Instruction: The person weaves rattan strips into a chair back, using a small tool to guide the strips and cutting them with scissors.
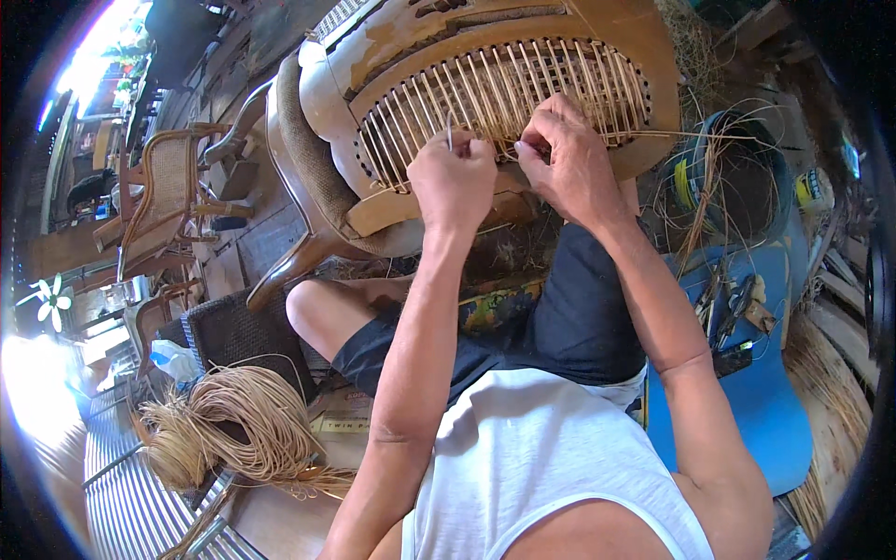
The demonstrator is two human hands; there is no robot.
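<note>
A wooden chair [322, 98] lies tipped in front of me, its oval panel strung with pale cane strands [485, 84] through holes along the rim. My left hand [455, 177] is closed at the panel's near edge, with a thin, pale, pointed piece [449, 131] sticking up from its fingers. Just to the right, my right hand [574, 159] pinches at the same edge, on what looks like a cane strand; its fingertips partly hide it. Long loose strands [691, 136] trail from the panel past the right hand.
A coiled bundle of cane [261, 420] lies at lower left. To the right stand a dark round tub [747, 177] with loose strands and a blue plastic surface [737, 411] bearing hand tools [747, 303]. Another cane-backed chair [168, 177] stands at far left.
</note>
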